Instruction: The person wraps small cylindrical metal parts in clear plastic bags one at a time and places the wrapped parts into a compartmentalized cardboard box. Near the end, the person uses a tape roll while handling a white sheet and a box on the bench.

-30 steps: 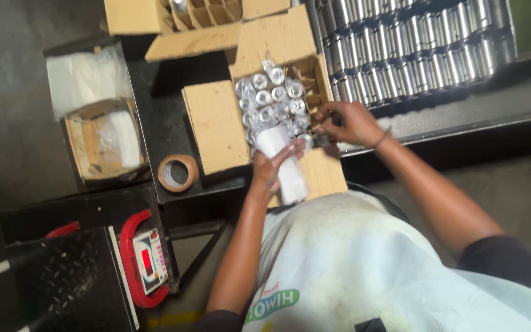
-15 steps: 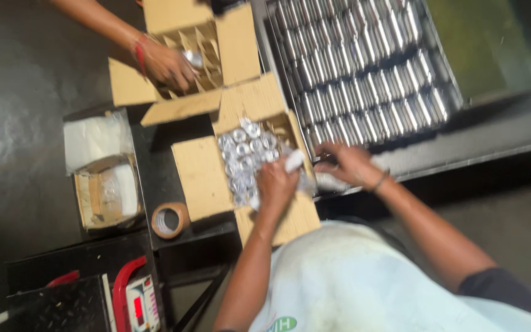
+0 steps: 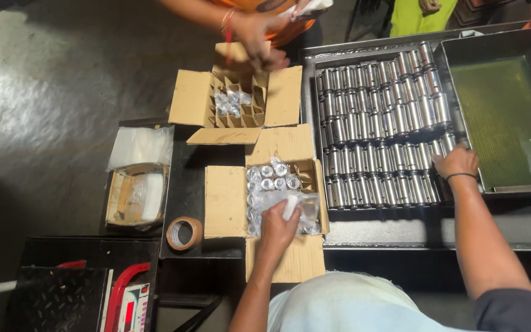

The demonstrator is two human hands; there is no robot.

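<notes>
We read this as the packing step: bagged metal cylinders are going into the near cardboard box (image 3: 225,201), which sits at the lower centre of the frame with its flaps folded out. Our left hand (image 3: 278,226) is inside that box, fingers curled onto a clear plastic bag (image 3: 290,203) that lies over the wrapped cylinders (image 3: 270,178) already standing in the cells at the box's upper left. Whether the bag holds a cylinder we cannot tell; something pale shows through it.

Our right hand (image 3: 456,163) reaches to the right of centre, resting on the rows of bare metal cylinders (image 3: 376,129) in the steel tray (image 3: 311,98). The fingers are bent down over the cylinders at the right end of a lower row, touching them, but we cannot tell if they have closed around 1.

At the top of the frame another person's hands (image 3: 256,37) work over a second divided box (image 3: 193,98), which has a few wrapped pieces in it. A roll of brown tape (image 3: 184,233) lies at the left of our box.

In our judgement, the next move calls for seating the bagged piece upright in a free cell while the right hand lifts 1 cylinder cleanly from its row without toppling its neighbours.
</notes>
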